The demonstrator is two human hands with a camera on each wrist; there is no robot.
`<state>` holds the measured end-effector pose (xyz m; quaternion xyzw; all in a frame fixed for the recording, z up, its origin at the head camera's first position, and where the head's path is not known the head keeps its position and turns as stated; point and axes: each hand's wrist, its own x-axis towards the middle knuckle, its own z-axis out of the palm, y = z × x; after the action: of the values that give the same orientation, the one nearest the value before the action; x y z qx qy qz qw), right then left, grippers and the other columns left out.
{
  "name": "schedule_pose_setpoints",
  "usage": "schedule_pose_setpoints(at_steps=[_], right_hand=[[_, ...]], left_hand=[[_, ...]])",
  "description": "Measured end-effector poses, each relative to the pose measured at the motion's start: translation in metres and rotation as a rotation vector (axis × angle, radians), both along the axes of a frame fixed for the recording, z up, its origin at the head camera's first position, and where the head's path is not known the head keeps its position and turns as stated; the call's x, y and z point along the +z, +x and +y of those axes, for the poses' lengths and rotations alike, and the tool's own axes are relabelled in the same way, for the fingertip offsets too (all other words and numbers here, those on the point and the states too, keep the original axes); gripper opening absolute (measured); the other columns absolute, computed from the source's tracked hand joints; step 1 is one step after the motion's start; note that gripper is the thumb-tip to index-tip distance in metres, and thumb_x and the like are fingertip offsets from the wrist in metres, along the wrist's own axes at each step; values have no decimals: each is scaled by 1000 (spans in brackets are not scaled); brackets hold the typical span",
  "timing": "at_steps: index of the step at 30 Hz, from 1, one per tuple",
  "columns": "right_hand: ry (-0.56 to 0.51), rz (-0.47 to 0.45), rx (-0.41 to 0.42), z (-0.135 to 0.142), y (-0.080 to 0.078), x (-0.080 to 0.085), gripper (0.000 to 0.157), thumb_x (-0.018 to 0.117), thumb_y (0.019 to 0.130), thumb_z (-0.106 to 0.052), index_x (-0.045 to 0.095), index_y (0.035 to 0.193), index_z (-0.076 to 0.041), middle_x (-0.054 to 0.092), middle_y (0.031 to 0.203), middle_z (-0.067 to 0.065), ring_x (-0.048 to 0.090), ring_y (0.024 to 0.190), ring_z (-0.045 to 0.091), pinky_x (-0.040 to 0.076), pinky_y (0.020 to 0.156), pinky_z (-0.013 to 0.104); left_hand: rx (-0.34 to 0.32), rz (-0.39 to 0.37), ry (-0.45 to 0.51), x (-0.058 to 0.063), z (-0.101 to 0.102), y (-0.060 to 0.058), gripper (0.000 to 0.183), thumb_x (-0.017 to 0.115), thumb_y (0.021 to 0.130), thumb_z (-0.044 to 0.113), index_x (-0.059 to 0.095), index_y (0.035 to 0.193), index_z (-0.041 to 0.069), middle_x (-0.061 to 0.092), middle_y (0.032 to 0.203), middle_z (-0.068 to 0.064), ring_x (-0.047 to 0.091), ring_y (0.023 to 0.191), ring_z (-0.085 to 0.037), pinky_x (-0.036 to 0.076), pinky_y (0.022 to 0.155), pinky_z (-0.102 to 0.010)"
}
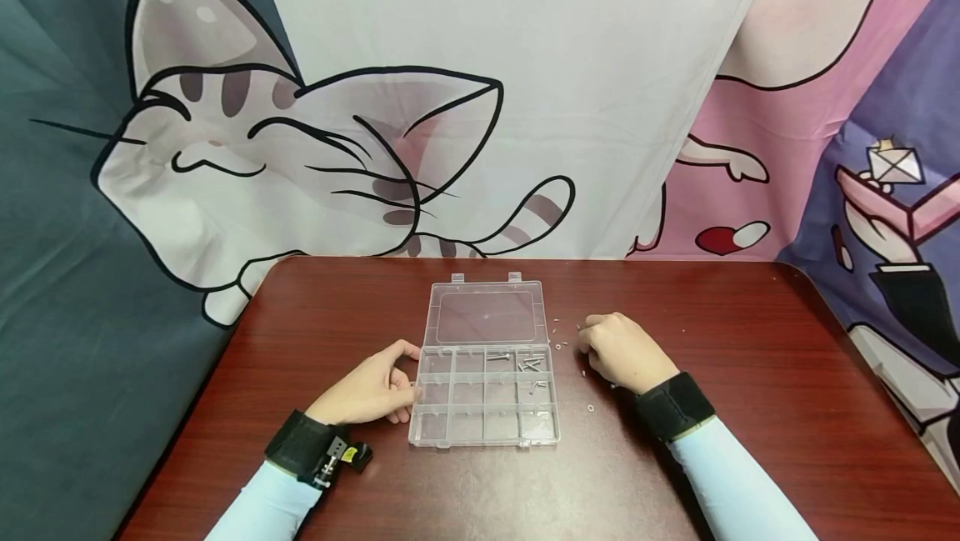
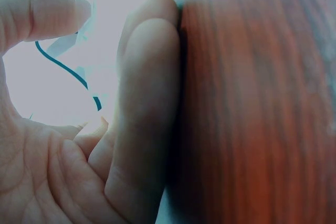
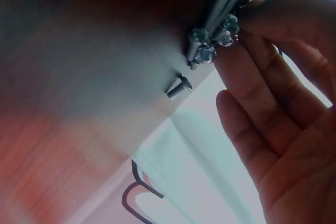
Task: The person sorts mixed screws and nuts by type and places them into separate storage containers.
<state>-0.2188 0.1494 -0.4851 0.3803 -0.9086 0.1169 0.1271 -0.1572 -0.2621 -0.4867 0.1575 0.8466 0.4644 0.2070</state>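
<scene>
A clear plastic compartment box (image 1: 484,426) lies with its lid (image 1: 486,316) folded back. My left hand (image 1: 369,387) rests against the box's left side, the index finger by the hinge corner and the thumb lower down. In the left wrist view, the outer fingers (image 2: 149,82) lie along the table. To the right of the box, my right hand (image 1: 624,349) is low over the table with bent fingers. The right wrist view has its thumb and index finger together at a cluster of metal screws (image 3: 202,51), pinching among them. Another short screw (image 3: 179,87) lies just beyond.
Several screws (image 1: 531,363) sit in the box's right-hand compartments. Small metal rings and bits, one a ring (image 1: 590,408), are scattered on the brown table (image 1: 645,491) between the box and the right hand. A printed cloth (image 1: 525,24) hangs behind the table's far edge.
</scene>
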Motion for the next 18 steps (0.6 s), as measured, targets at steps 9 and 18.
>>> schedule_pose_setpoints(at_steps=[9,18], right_hand=[[-11,22,16,4,-1,0,23,67,61,0,62,63,-22,44,66,-11,46,58,9,42,55,28],[-27,-82,77,4,6,9,19,69,66,-3,73,77,-19,54,74,-11,52,66,6,48,62,26]], left_hand=[[6,-6,8,0,1,1,54,66,91,22,43,136,5,64,68,-8,67,60,-25,57,57,-38],[1,-7,15,-1,0,1,53,65,92,21,42,136,4,64,67,-8,67,60,-25,57,57,-38]])
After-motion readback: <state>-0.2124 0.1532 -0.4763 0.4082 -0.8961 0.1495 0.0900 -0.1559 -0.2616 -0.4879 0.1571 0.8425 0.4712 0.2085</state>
